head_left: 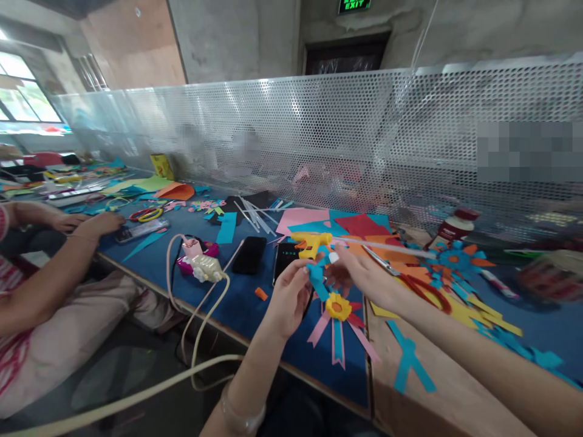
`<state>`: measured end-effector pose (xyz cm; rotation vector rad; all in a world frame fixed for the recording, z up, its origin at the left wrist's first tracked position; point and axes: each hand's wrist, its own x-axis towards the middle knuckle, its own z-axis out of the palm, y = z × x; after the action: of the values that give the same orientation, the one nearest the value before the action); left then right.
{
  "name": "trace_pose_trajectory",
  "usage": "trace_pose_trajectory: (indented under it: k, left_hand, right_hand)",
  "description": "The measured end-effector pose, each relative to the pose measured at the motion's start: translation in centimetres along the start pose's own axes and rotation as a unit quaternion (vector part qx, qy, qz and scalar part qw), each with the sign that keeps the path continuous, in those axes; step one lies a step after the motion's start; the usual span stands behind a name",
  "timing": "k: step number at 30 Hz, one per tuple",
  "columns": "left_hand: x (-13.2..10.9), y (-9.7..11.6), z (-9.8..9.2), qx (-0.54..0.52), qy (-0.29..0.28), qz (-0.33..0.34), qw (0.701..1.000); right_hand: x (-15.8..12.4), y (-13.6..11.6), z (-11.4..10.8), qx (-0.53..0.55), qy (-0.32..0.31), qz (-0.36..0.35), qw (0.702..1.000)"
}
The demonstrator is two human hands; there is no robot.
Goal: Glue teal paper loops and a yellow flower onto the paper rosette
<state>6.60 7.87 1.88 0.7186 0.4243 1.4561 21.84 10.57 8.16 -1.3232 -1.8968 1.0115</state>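
My left hand [290,297] pinches a folded blue paper strip [319,283] between thumb and fingers. At the strip's upper end is my right hand [357,276], its fingers bent around that end and partly blurred. A yellow glue gun [310,243] lies just beyond both hands, its long glue stick [387,245] reaching right. Below the hands a yellow paper flower [337,307] with pink, blue and red ribbon tails rests on the table. A crossed blue paper ribbon [410,355] lies on the bare wood nearer me.
Scissors [423,291], a bottle [458,227] and blue paper flowers [454,260] are at right. Phones [249,255] and a power strip with cords [200,264] lie left of my hands. A co-worker's arm [50,273] is further left. A perforated metal screen [273,139] stands behind.
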Motion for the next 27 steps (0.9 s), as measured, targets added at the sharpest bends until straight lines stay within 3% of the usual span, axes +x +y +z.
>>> trace_pose_trajectory:
  k: [2,4,7,13,16,19,23,27]
  left_hand:
    - [0.2,-0.4,-0.3,-0.005,0.008,-0.011,1.0]
    - [0.4,-0.8,-0.5,-0.008,0.012,-0.011,1.0]
    - [0.4,-1.1,-0.7,-0.008,0.016,-0.003,1.0]
    - [-0.2,-0.9,-1.5,-0.001,0.038,0.022,0.999]
    - [-0.5,-0.5,-2.0,-0.042,0.092,-0.011,0.995]
    - [-0.8,-0.1,-2.4,-0.066,0.111,-0.046,0.991]
    - [-1.3,0.2,-2.8,-0.012,0.074,0.004,0.997]
    - [-1.6,0.8,-3.3,0.098,0.065,0.042,0.992]
  right_hand:
    - [0.9,0.3,1.7,0.173,-0.107,0.105,0.973]
    - [2.5,0.3,2.9,0.318,-0.115,0.181,0.923]
    - [4.8,0.0,3.9,0.398,-0.135,0.262,0.869]
    - [6.6,-1.1,3.6,0.434,-0.17,0.241,0.852]
    - [6.7,-1.6,2.9,0.474,-0.11,0.183,0.854]
    - [7.2,-1.8,2.3,0.493,-0.038,0.135,0.859]
    - [7.7,-1.5,1.7,0.495,0.011,0.116,0.861]
    - [6.3,-1.8,0.8,0.495,0.006,0.125,0.86]
